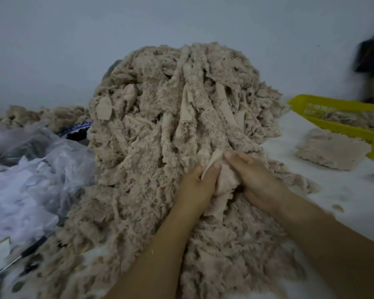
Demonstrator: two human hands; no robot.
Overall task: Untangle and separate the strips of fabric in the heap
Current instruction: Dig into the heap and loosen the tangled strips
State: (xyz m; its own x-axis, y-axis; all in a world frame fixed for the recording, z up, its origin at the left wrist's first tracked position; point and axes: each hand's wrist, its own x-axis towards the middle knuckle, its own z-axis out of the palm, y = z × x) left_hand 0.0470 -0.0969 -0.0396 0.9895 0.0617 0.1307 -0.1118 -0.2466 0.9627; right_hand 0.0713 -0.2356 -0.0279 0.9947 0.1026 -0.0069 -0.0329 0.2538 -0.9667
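Two hands work one strip loose at the near face of the heap

The left hand (198, 186) and the right hand (254, 178) each have their grip clenched on the same beige strip (224, 180), low on the front of the tall heap (160, 117) that covers the middle of the white worktop (343, 199). The strip appears to run under its neighbours, so a hard tug would likely drag a clump along or bring the heap sliding forward. The narrow cloth might also stretch or shed fluff. The strips are long and ragged-edged, with curly fleece on one side and smooth backing on the other. To the right, a flat stack (330, 148) lies beside a yellow slotted basket (341, 108). To the left lie crinkled plastic bags (30, 169) and scissors (15, 261).
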